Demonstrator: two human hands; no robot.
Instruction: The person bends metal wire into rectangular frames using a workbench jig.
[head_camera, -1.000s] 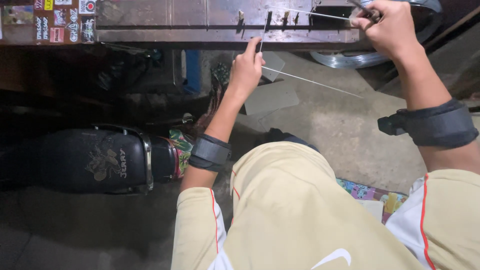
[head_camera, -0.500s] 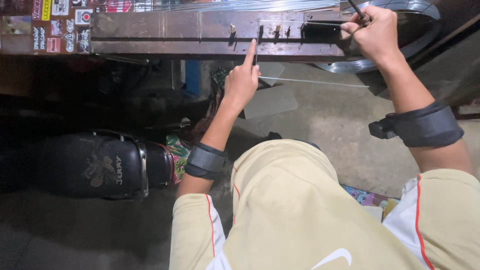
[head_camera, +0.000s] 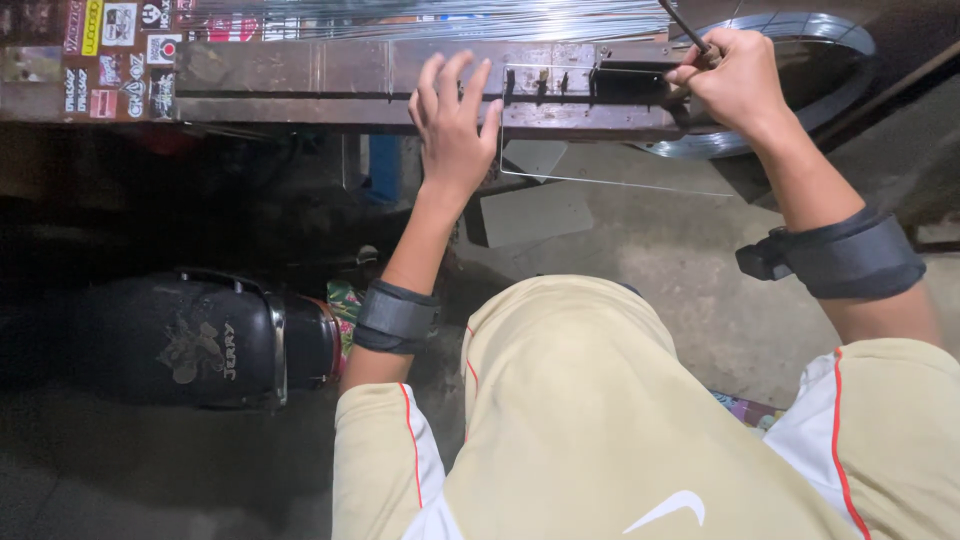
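Observation:
My left hand (head_camera: 452, 115) is raised with fingers spread, its fingertips against the front edge of a rusty metal bench (head_camera: 300, 85). It holds nothing. My right hand (head_camera: 735, 85) is closed around a thin metal lever (head_camera: 683, 25) at a row of short pegs (head_camera: 560, 85) on the bench. A thin steel wire (head_camera: 600, 180) bent at right angles hangs from the pegs, between my two hands. Both forearms wear dark wrist bands.
A bundle of straight shiny wires (head_camera: 430, 18) lies along the bench top. A wire coil (head_camera: 835, 60) sits behind my right hand. A black rounded case (head_camera: 190, 340) stands on the floor at left. Stickers (head_camera: 110, 45) cover the bench's left end. My knee in beige cloth (head_camera: 580, 400) fills the foreground.
My left hand has gone from pointing a finger at the pegs to spreading its fingers on the bench edge. The wire now shows a bent rectangular outline. My right hand stays on the lever.

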